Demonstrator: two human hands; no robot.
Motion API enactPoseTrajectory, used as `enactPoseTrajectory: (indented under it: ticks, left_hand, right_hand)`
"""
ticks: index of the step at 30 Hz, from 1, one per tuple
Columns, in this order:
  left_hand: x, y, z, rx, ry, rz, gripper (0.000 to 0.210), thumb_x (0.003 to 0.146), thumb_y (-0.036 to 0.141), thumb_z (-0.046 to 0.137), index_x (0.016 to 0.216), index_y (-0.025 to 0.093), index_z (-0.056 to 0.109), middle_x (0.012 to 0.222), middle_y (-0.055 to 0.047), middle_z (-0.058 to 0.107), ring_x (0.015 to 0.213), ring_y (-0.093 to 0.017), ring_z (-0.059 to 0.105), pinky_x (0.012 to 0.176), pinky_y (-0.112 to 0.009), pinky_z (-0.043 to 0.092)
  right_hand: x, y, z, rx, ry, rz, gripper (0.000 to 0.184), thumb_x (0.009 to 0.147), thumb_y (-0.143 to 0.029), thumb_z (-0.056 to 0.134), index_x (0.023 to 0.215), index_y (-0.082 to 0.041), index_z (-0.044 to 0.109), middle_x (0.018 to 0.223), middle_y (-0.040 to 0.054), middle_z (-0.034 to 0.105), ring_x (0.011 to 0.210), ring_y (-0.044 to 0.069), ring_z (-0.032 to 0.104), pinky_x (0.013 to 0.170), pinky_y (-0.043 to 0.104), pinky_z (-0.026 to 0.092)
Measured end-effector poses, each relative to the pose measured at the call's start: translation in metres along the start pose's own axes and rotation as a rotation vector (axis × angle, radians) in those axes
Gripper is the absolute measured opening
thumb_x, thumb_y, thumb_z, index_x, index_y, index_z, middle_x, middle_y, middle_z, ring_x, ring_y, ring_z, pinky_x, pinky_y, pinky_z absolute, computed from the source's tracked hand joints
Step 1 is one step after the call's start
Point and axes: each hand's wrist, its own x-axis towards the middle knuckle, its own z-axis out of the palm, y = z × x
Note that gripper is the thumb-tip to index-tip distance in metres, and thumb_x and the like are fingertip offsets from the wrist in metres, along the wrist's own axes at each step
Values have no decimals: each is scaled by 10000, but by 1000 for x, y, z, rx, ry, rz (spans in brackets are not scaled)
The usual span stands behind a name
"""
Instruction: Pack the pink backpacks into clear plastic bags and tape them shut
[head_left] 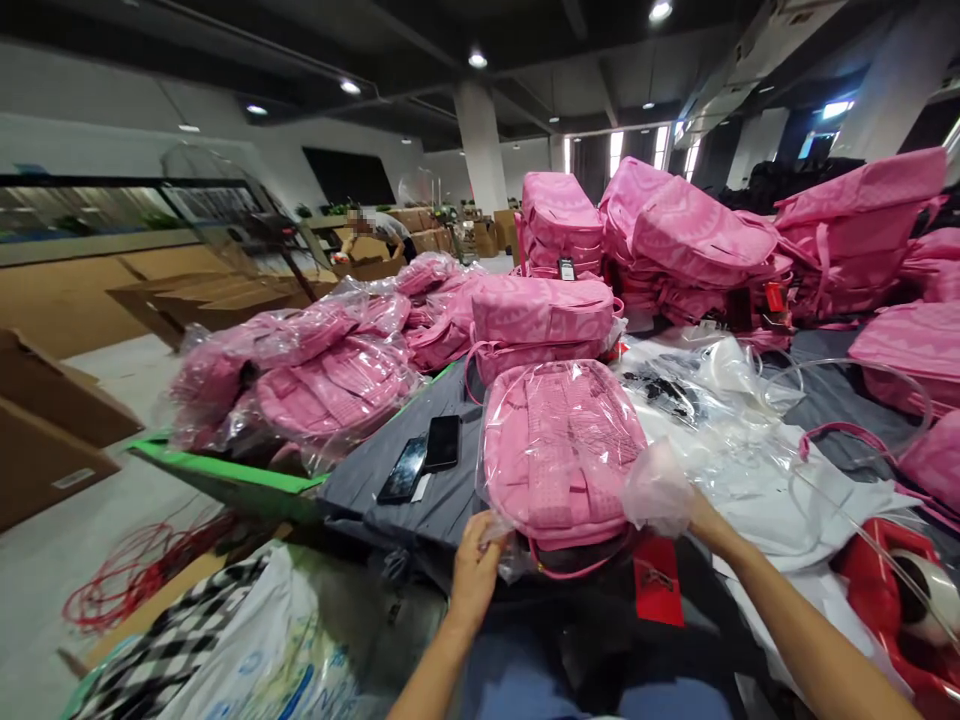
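Observation:
A pink backpack (562, 450) lies on the dark table in front of me, straps facing up, inside a clear plastic bag (517, 400). Its lower end pokes out at the bag's near edge. My left hand (475, 565) pinches that bag at the near left corner. On the right side, my right hand (664, 492) is wrapped in cloudy plastic film, so its fingers are hidden; it sits against the backpack's lower right side. Just below it, a red tag (658, 582) hangs over the table's near edge.
Two phones (442, 442) lie left of the backpack. Bagged pink backpacks (337, 385) fill a green-edged container (240, 468) at left. Unbagged backpacks (690, 230) are piled behind. Loose plastic bags (757, 470) and a red tape dispenser (874, 580) are at right. A person (375, 235) bends over boxes far back.

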Motion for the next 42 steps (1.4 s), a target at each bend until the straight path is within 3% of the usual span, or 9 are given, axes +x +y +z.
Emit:
enactPoseTrajectory:
  ticks: [4,8,11,14,19,23,29,37,42]
  left_hand:
    - [-24,-28,-37,-158,404,-338,668,600,732,741,976,188,644,743,-8,663,568,-181,595,477,-265,451]
    - [-100,-46,-17,-298,-136,-693,877,639,985,492,801,144,680,653,-108,688,527,-233,636,465,-313,473]
    - [-134,-26,35,-152,-552,-421,726,782,826,585,965,146,763,994,-179,771,902,-316,743,784,-425,607]
    - [-140,-12,86,44,-536,-33,530,918,598,559,1235,205,721,1310,-142,701,1276,-308,626,1130,-492,477]
    - [-142,-25,116,133,-416,4,510,980,500,430,1290,192,695,1342,-145,686,1304,-297,614,1174,-516,441]
    - [-151,-28,114,52,-429,7,499,994,506,433,1304,212,691,1381,-126,669,1326,-277,597,1191,-493,425]
    - [-157,-13,135,-33,-478,-113,532,974,483,498,1413,201,602,1429,-127,638,1343,-273,583,1189,-473,418]
    - [-143,17,161,-89,-567,-145,456,932,529,548,1186,191,717,1186,-119,757,1112,-286,692,1051,-433,501]
    - [-136,42,166,-167,-725,-180,440,834,574,658,923,151,744,839,-64,742,715,-200,640,703,-308,526]
  right_hand:
    - [-55,18,-36,5,193,134,485,695,-642,771,857,-186,747,935,124,746,914,318,718,876,455,620]
    - [-143,3,-56,-60,17,208,720,720,-636,801,1284,-202,688,1257,166,702,1067,338,710,902,448,625]
    - [-157,-35,-44,-340,73,23,953,742,-579,835,1551,-249,453,1545,169,492,1344,377,552,1070,509,537]
    - [-131,-67,-4,-612,81,-337,831,787,-360,846,1525,-237,483,1599,164,419,1447,378,426,1151,542,457]
    - [-127,-58,40,-619,75,-771,227,975,-47,505,1032,-205,657,1115,70,743,1119,206,671,1033,399,532]
    - [-183,-9,17,-563,-11,-554,281,957,-54,451,1094,-198,650,812,30,709,699,157,667,739,285,575]
    - [-213,-22,-12,-697,-134,-365,459,711,-44,532,1082,-245,712,1167,100,711,1102,288,677,894,412,599]
    - [-166,-25,59,-731,245,-120,742,843,-351,682,1497,-114,424,1301,252,626,1165,410,639,935,556,587]
    - [-189,-9,91,-709,319,-81,1001,839,-293,668,1659,-169,109,1641,239,308,1466,438,387,1084,617,494]
